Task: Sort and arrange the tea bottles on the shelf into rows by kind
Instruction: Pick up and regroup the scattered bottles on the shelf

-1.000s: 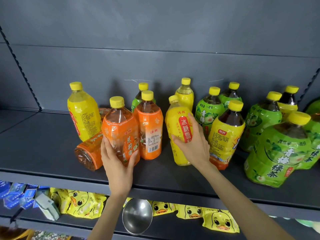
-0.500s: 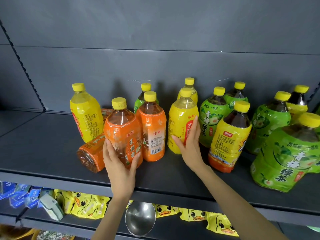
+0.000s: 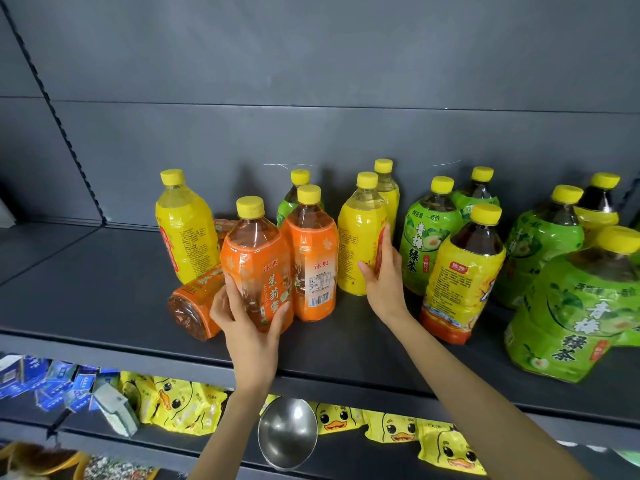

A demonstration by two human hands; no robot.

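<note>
A dark grey shelf [image 3: 104, 289] ran before a grey wall [image 3: 311, 64]. The left hand [image 3: 249, 327] gripped an upright orange bottle [image 3: 256, 258] near the front. The right hand [image 3: 384, 282] clasped a yellow bottle [image 3: 360, 237], which stood farther back than 1 second before. Counted: 3 orange clearly, 3 yellow, 2 dark teas [image 3: 464, 271], at least 5 green bottles [image 3: 429, 237].

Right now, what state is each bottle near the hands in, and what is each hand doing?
Front orange bottle: upright, capped, gripped by left hand.
Second orange bottle: standing, capped.
Third orange bottle: lying on its side.
Middle yellow bottle: upright, held by right hand.
Left yellow bottle: standing, capped.
</note>
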